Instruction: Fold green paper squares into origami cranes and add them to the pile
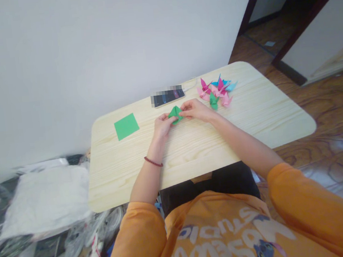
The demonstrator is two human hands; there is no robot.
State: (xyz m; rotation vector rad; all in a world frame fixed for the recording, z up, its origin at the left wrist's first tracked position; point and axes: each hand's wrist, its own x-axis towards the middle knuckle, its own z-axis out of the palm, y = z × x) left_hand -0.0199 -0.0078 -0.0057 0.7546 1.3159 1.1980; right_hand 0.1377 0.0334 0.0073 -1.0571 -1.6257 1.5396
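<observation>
A small green folded paper (175, 113) is held between both hands over the middle of the table (192, 146). My left hand (162, 126) grips its left side, with the thumb along the lower edge. At the right side, the fingers of my right hand (196, 110) pinch the paper's edge. A crease line shows down the paper's upper part; the fingers hide some of its edges. To the left lies a flat stack or sheet of square green paper (126, 126).
Several folded paper cranes in pink, magenta and blue, with a green crane (214, 101) in front, sit right of my hands. Behind my hands lies a phone (168, 97) with a white cable (190, 87). A white wall (103, 49) borders the table's back; bags (46, 200) lie at left.
</observation>
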